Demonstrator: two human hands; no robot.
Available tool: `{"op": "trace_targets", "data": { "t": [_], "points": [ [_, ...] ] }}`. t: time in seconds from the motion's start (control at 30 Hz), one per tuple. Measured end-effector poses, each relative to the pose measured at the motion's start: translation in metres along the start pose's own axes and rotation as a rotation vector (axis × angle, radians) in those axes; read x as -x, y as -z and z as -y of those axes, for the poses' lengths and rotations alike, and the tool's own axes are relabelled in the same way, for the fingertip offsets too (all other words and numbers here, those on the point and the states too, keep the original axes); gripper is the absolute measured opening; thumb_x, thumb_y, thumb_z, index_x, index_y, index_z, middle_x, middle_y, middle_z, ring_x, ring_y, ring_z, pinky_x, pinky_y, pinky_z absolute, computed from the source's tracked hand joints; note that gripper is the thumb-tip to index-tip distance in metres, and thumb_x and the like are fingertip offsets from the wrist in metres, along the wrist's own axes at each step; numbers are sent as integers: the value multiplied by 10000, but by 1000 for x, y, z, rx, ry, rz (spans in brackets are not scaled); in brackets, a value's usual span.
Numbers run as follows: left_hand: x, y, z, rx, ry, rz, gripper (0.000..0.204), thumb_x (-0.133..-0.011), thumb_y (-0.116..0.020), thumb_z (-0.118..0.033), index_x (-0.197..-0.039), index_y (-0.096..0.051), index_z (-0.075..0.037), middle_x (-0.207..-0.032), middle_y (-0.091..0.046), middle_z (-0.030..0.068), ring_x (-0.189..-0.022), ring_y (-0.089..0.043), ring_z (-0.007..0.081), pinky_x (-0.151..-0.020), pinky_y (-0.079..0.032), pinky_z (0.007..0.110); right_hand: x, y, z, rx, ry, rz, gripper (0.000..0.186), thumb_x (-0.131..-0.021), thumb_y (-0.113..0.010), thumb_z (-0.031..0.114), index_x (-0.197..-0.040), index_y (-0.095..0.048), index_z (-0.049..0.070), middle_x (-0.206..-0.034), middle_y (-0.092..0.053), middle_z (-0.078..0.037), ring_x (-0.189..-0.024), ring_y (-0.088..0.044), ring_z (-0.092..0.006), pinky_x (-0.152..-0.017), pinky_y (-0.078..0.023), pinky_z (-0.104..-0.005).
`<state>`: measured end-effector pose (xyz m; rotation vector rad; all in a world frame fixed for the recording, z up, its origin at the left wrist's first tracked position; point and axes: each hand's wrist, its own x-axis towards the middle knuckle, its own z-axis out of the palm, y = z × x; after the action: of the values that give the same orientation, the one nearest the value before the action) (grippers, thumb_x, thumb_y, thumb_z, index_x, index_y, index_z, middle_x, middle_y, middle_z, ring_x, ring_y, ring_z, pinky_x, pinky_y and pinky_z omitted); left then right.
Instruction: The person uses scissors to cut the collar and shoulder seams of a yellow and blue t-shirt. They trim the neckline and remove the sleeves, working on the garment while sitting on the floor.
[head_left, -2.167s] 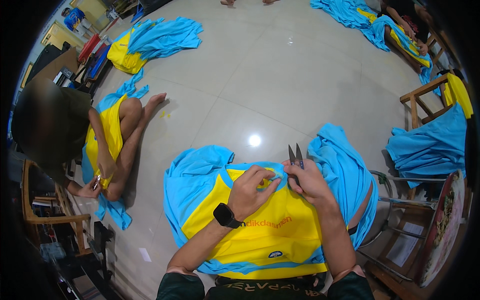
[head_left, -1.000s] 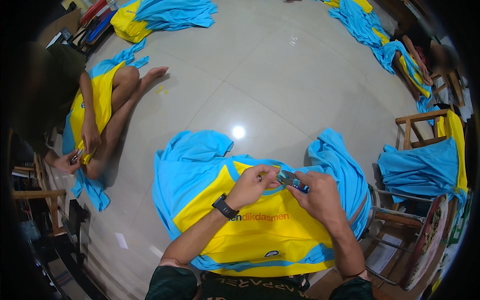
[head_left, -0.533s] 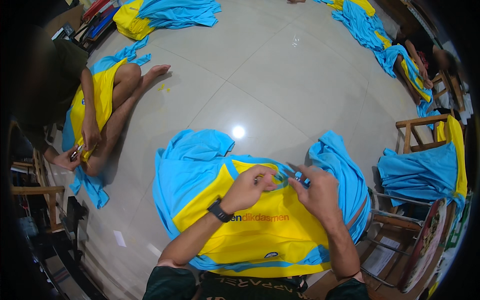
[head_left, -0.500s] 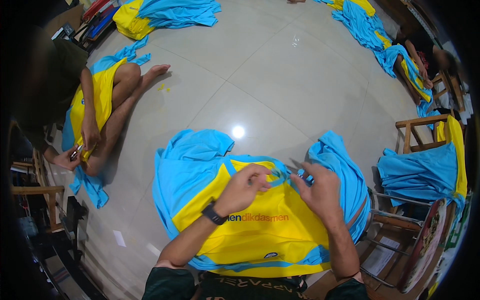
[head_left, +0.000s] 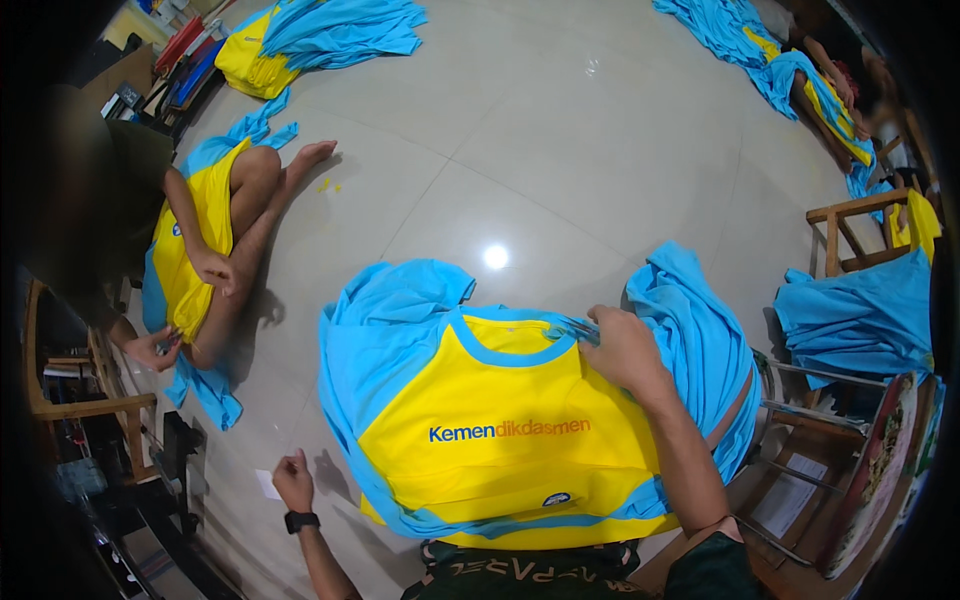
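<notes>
Across my lap lies a yellow and light blue shirt with a blue round collar and printed lettering on the chest. My right hand is closed around small metal thread snips, whose blades lie at the right end of the collar. Off the shirt to the left, above the floor, is my left hand, wearing a dark watch. Its fingers are pressed together; anything between them is too small to see.
At the left a seated person has a similar shirt over their legs. Another person works at the far right. Shirts are heaped on the floor at the back. Beside me on the right stand a draped wooden stool and a metal-framed chair.
My left hand has left the collar and swung down to the left, beyond the shirt. The right hand stays by the collar with the snips. The whole view has shifted slightly.
</notes>
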<state>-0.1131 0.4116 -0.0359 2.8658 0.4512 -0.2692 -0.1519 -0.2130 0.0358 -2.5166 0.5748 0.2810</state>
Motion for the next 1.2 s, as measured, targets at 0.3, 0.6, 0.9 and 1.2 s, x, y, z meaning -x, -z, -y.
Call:
{"op": "trace_targets", "data": {
  "t": [0.3,0.6,0.9,1.2],
  "points": [
    [9,21,-207,644,-534,-274,238,-929,-709,-24,-1165,-675,-23,-1174,-696,105,-1031,-662,217,-901,-543,346,18,48,-4,-67,99,-160,218,-791,-691,10,-985,-790,15,-945,-740,-208,-839,-694,-404,-766,-540,-437],
    [24,28,-431,78,-1202,573,421,-920,-749,-276,-1274,-666,-63,-1291,-682,167,-1211,-631,328,-1097,-436,441,73,112,-7,-213,183,-159,325,-759,-633,-41,-1041,-776,30,-943,-745,-192,-837,-697,-382,-747,-539,-382],
    [31,114,-354,125,-1391,732,324,-811,-791,-149,-1093,-676,-37,-1026,-668,165,-945,-679,367,-810,-564,415,134,138,-21,-112,20,100,277,-733,-704,110,-996,-790,85,-791,-730,-184,-753,-721,-391,-768,-570,-442],
    [121,94,-267,-124,-1246,1337,337,-909,-732,-290,-1149,-667,-62,-1025,-678,159,-919,-678,387,-752,-553,451,185,104,-33,80,96,759,271,-744,-767,254,-962,-813,99,-806,-754,-144,-763,-734,-349,-700,-575,-422]
  ]
}}
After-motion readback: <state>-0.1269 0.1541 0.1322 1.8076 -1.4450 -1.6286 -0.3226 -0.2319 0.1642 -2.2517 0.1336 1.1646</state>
